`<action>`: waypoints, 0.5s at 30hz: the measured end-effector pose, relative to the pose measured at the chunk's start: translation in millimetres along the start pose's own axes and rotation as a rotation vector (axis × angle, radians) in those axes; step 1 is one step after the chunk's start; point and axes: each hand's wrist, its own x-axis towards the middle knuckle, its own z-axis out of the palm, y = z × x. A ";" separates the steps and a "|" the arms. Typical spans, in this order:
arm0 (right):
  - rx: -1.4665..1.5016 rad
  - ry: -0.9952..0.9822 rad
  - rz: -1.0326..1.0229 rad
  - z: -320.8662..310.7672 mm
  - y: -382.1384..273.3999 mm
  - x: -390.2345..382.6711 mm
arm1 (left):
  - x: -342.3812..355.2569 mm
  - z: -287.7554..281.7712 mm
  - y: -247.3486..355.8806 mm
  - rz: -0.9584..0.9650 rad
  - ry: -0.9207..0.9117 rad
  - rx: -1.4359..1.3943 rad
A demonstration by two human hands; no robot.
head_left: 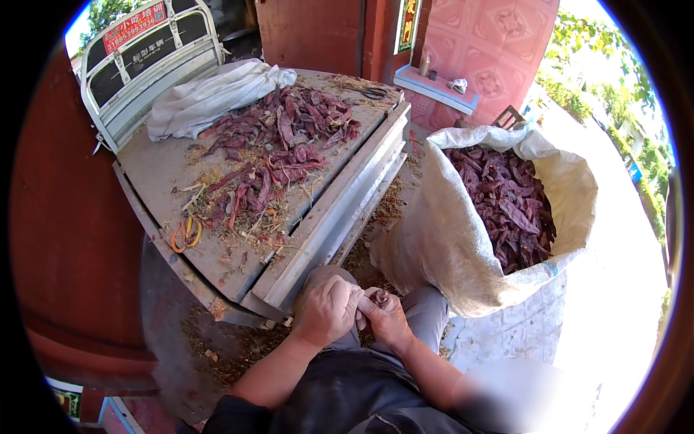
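Both hands meet over my lap. My left hand (pixel 333 311) is closed in a fist-like pinch, its fingertips against the right thumb; whatever it pinches is hidden. My right hand (pixel 390 323) is curled around a dark red dried chili pepper (pixel 379 296), of which only a small part shows between the fingers. Ahead on the truck bed (pixel 152 170) lies a heap of dried chili peppers (pixel 289 119) with stems and debris around it. At my right stands a large white woven sack (pixel 441 239), its mouth spread, holding many dried chili peppers (pixel 506 206).
Yellow-orange handled scissors (pixel 187 234) lie at the bed's near left corner, and dark-handled scissors (pixel 374 92) at its far edge. A crumpled white sack (pixel 210 98) rests behind the heap. The bed's metal side rail (pixel 347 206) runs close before my knees. Stem scraps litter the ground.
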 end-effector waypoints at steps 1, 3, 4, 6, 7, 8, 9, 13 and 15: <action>0.003 0.014 0.010 -0.7 2.4 -1.3 | -1.1 0.3 -1.4 -0.046 -0.034 -0.008; -0.053 0.040 0.008 1.3 1.7 0.6 | -3.9 2.7 -7.1 -0.272 -0.080 -0.152; -0.081 0.036 0.006 2.8 -2.4 1.2 | -4.8 3.3 -8.4 -0.387 -0.103 -0.226; -0.105 0.008 0.005 5.1 -15.3 2.8 | -3.8 -0.8 -6.4 -0.766 -0.155 -0.785; -0.094 -0.030 0.011 3.8 -18.6 2.8 | -3.5 -3.4 -5.6 -0.952 -0.175 -1.067; -0.083 -0.067 0.019 2.5 -21.4 2.2 | -4.6 -5.7 -6.3 -0.945 -0.208 -1.128; -0.066 -0.115 0.027 -0.8 -23.9 1.7 | -4.3 -8.4 -7.7 -0.933 -0.244 -1.188; -0.016 -0.161 0.081 -1.2 -24.4 -0.8 | -10.6 -14.7 -15.8 -0.885 -0.321 -1.117; 0.001 -0.154 0.110 1.9 -26.8 -1.5 | -10.0 -16.8 -12.1 -0.848 -0.312 -1.119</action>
